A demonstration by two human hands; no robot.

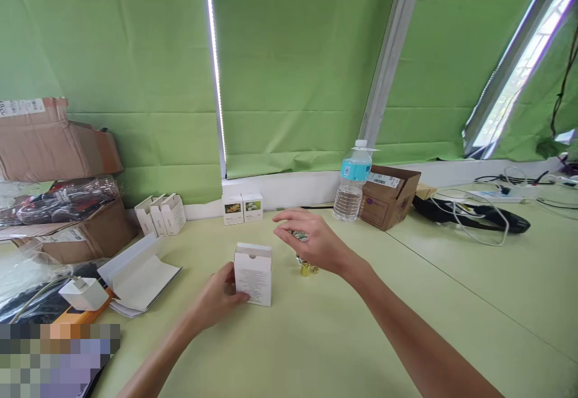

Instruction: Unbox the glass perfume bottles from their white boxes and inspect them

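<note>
Green blinds [307, 73] hung at twelve o'clock. Left hand [217, 301] pinched white box [253, 280]; right hand [318, 238], grip unclear, risked toppling gold cap [305, 269] if lowered.

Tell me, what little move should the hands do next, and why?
Maybe reach the right hand down to the little gold cylinder: it stands on the table close by that hand, while the left hand grips the white carton, whose top looks open.

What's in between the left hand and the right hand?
In the head view, the white box is between them, held by the left hand. Small gold-coloured pieces sit close by the right hand.
</note>
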